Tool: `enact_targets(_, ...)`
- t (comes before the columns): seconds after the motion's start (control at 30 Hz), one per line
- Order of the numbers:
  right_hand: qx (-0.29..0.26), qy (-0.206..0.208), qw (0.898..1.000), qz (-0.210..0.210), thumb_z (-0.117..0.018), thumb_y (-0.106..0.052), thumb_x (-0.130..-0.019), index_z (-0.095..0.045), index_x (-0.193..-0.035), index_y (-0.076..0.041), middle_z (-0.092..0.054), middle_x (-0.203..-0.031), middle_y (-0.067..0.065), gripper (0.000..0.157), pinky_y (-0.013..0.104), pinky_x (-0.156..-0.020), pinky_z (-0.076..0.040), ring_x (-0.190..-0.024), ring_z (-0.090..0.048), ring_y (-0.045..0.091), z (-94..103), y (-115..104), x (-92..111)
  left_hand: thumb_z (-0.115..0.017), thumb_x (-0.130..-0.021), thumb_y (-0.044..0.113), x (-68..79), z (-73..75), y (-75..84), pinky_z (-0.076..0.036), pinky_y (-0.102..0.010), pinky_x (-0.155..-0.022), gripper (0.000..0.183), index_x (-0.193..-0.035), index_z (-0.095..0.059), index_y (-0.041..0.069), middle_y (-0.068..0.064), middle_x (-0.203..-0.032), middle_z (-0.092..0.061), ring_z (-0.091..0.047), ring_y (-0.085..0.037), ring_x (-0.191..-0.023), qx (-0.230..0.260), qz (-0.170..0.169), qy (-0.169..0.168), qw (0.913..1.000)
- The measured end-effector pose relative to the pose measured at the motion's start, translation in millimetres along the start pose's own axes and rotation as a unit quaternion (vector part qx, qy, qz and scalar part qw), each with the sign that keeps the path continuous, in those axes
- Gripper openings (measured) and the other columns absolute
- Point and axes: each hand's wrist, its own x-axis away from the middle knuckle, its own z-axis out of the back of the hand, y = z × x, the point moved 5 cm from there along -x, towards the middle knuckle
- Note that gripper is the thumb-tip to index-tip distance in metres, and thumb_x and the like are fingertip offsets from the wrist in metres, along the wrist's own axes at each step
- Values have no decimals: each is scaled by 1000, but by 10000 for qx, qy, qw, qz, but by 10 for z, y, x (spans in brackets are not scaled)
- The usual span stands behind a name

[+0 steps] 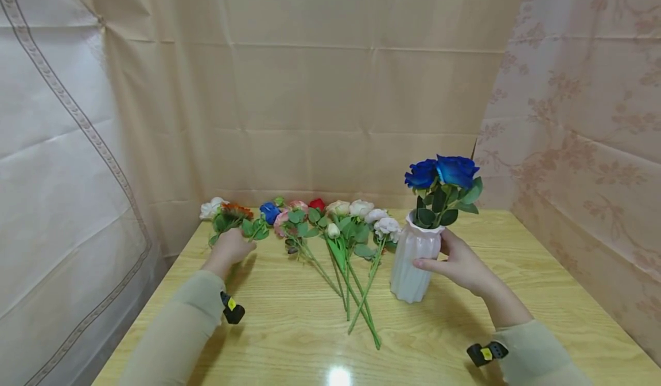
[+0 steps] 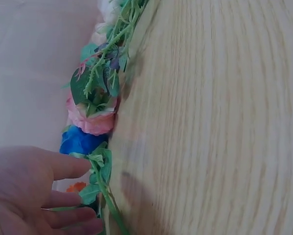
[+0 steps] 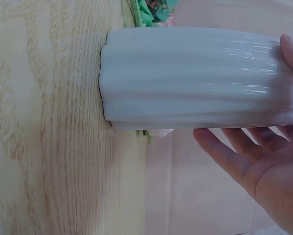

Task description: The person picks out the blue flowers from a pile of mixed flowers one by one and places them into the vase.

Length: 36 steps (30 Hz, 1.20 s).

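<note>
My right hand (image 1: 467,264) holds a white fluted vase (image 1: 410,260) from its right side, thumb across the front and fingers around the back. Two blue roses (image 1: 444,172) with dark green leaves stand in the vase, which is upright on the table. At the table's far left, my left hand (image 1: 232,248) reaches down to an orange flower (image 1: 236,210) and green leaves. In the left wrist view, the fingers (image 2: 70,166) of that hand are extended and apart, right at a green stem (image 2: 108,198) and its leaves. A white flower (image 1: 210,207) lies just beyond.
Along the table's back lie a blue rose (image 1: 269,212), pink flowers (image 1: 282,224), a red flower (image 1: 317,204), cream roses (image 1: 361,207) and a white carnation-like bloom (image 1: 387,228). Several green stems (image 1: 361,294) point towards the front. Curtains (image 1: 330,88) enclose the wooden table (image 1: 289,340).
</note>
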Motion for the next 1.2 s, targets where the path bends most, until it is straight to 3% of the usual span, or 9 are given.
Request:
enact_targets(0.13,32,7,10000,-16,-80,-23,-91,-32,-155,-9,-51,-138,20,81,40,-84,-59,-123,-55,43,3,-3,0,-66,-96,26,-3,-12,-21,-48,-58,-97,52,-128,-58,-14,-33,-127,-60,-58,-48,-117,-47,52,-26,10000)
enact_targets(0.23,53,33,10000,-24,-80,-23,-91,-32,-155,-9,-51,-139,20,81,41,-85,-59,-124,-55,44,9,-11,10,-66,-95,23,8,-19,-25,-51,-52,-87,39,-112,-64,-12,-27,-105,-66,-64,-40,-97,-7,94,-88,9999)
enact_targets(0.33,85,62,9999,-43,-80,-23,-91,-32,-156,-9,-50,-141,20,82,42,-85,-58,-125,-54,45,16,-15,21,-65,-95,20,32,-28,-21,-50,-43,-73,25,-92,-64,-5,-15,-83,-63,-61,-29,-75,26,138,-123,9998)
enact_targets(0.43,108,72,9999,-49,-81,-24,-91,-31,-157,-10,-49,-143,20,84,43,-87,-58,-126,-53,46,19,-21,29,-63,-93,14,57,-28,-10,-47,-38,-64,20,-79,-61,1,-11,-72,-60,-58,-25,-65,9,158,-79,9998)
enact_targets(0.77,298,108,9995,26,-81,-25,-90,-35,-155,-10,-50,-143,17,81,49,-90,-56,-126,-54,45,26,-16,36,-66,-88,11,-10,-57,-5,-47,-41,-68,14,-80,-64,0,-14,-84,-63,-53,-26,-75,-526,114,-82,9985)
enact_targets(0.97,274,111,9996,30,-81,-24,-90,-36,-154,-10,-52,-142,17,80,44,-87,-57,-125,-55,44,24,-20,41,-68,-87,11,-26,-73,-18,-49,-42,-70,13,-84,-67,-2,-16,-90,-66,-56,-26,-78,-547,138,-142,9983)
enact_targets(1.2,328,114,9994,27,-81,-25,-90,-36,-155,-9,-51,-142,17,80,47,-89,-57,-125,-55,45,26,-32,33,-66,-89,9,-60,-109,-45,-52,-45,-71,12,-90,-68,-4,-20,-96,-68,-59,-28,-80,-568,168,-208,9980)
